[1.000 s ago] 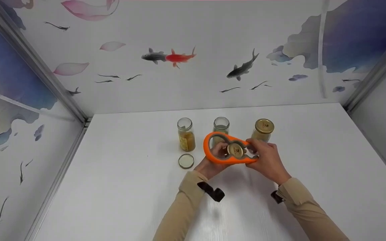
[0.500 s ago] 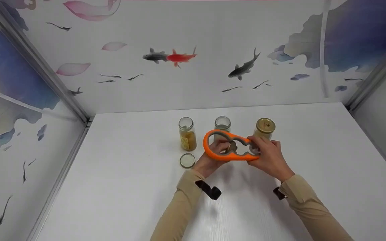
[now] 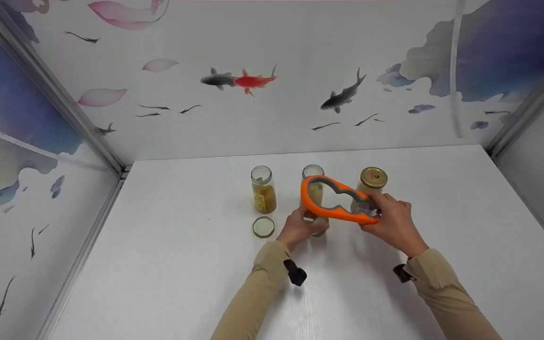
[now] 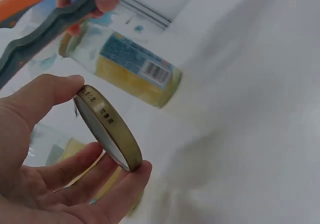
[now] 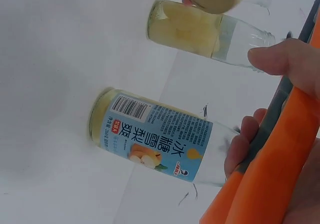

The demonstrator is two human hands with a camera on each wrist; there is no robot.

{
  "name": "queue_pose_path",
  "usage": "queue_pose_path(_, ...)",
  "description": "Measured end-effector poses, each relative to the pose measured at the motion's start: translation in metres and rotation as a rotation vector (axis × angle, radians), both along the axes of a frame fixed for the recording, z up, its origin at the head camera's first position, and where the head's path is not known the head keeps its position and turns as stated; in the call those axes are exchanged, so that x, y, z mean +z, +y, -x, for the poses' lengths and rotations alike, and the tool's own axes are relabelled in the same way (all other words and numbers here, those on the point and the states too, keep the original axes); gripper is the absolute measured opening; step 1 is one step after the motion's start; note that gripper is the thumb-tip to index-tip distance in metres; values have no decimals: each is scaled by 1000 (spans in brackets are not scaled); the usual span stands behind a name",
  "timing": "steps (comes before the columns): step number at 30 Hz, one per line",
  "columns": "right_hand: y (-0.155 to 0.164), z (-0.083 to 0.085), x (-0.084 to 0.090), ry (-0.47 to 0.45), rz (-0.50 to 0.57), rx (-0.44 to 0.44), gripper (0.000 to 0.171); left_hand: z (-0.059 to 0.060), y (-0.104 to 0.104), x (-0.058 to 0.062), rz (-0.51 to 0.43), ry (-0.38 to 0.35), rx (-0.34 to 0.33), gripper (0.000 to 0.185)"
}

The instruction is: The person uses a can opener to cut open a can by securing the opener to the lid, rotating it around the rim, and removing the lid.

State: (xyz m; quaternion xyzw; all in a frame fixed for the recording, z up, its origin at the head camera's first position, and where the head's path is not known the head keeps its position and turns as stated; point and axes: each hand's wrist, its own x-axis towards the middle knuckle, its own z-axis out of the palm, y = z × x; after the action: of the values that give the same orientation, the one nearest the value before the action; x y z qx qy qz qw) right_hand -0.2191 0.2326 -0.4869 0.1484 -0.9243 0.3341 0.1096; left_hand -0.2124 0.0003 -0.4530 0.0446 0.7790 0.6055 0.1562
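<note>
My left hand (image 3: 300,227) pinches a gold jar lid (image 4: 111,129) by its rim, thumb on one side and fingers on the other, tilted on edge. My right hand (image 3: 395,219) grips one end of an orange jar opener (image 3: 338,215) with a grey toothed inner edge, held up above the table. Behind the opener stands an uncapped middle jar (image 3: 313,171) of pale yellow fruit, partly hidden. A capped jar (image 3: 373,177) stands at the right, partly covered by the right hand. The labelled jar (image 5: 155,136) appears large in the right wrist view.
At the left stands another uncapped jar (image 3: 264,196) with yellow contents. A loose lid (image 3: 263,227) lies inner side up on the white table (image 3: 173,255) in front of it. Printed panels (image 3: 291,127) wall the table's back and sides.
The lid has come away from the opener, and my left hand has lowered towards me with it. My right hand has moved the opener to the right.
</note>
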Motion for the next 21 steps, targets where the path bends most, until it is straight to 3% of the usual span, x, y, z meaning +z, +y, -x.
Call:
queue_pose_path(2,1,-2,0,-4,7,-1,55,23,12,-43,192,21,42,37)
queue_pose_path(3,2,-3,0,-5,11,0,55,30,15,-59,264,52,52,40)
queue_pose_path(6,4,-4,-2,-3,19,6,56,41,10,-85,362,157,-27,45)
queue_pose_path(9,6,-5,-3,-2,24,5,55,43,7,-90,409,228,-80,40)
queue_pose_path(14,9,-8,-5,6,22,-7,56,42,13,-90,552,287,-79,35)
queue_pose_path(21,13,-8,-5,-2,11,-10,59,44,18,-91,660,270,-83,34)
